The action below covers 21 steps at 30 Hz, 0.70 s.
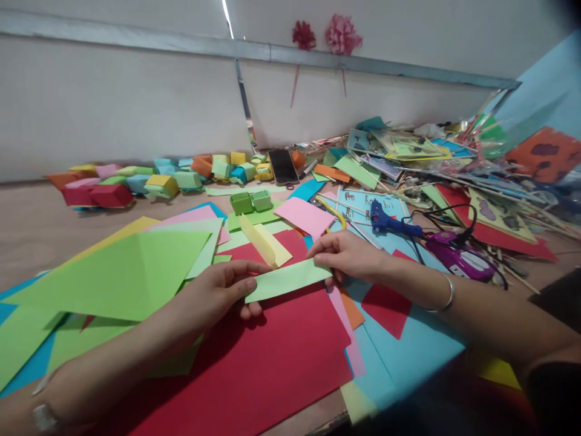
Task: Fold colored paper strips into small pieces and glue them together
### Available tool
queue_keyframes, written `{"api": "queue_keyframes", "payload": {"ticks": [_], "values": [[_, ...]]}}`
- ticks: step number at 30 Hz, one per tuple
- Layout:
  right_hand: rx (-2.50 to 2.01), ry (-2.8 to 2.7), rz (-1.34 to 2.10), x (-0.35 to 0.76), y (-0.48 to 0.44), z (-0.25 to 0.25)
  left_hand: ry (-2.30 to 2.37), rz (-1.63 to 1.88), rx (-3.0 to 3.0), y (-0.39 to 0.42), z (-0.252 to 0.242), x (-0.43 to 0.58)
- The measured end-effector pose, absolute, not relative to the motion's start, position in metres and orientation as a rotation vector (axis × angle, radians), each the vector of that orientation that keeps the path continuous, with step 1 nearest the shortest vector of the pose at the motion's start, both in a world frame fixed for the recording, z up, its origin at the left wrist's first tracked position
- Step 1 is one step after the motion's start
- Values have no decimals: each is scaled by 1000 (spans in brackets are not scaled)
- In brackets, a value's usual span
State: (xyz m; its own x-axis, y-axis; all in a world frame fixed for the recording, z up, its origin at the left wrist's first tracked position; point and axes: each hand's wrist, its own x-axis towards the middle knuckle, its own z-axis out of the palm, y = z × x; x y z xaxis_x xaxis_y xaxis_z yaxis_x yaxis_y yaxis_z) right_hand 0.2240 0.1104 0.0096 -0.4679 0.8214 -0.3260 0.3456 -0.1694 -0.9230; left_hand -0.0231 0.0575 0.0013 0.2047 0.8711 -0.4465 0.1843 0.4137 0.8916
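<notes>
The left hand pinches the left end of a folded light-green paper strip; the right hand pinches its right end. The strip spans between both hands, above a red sheet. A folded yellow paper lies just beyond the strip; a blue glue gun lies beyond the right hand

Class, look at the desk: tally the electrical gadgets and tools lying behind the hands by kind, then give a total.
Phone: 1
Blue glue gun: 1
Purple device: 1
Total: 3
</notes>
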Motion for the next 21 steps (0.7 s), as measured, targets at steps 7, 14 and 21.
{"api": "queue_keyframes", "payload": {"ticks": [7, 14, 21], "values": [[-1289, -1641, 1489, 224, 109, 13, 1224, 958, 907, 47, 7, -9], [-1199, -2054, 1145, 228, 109, 12, 1354, 744, 1192, 53, 6, -15], [-603, -2509, -234, 218, 79, 2, 1420, 731, 1888, 15, -7, -22]]}}
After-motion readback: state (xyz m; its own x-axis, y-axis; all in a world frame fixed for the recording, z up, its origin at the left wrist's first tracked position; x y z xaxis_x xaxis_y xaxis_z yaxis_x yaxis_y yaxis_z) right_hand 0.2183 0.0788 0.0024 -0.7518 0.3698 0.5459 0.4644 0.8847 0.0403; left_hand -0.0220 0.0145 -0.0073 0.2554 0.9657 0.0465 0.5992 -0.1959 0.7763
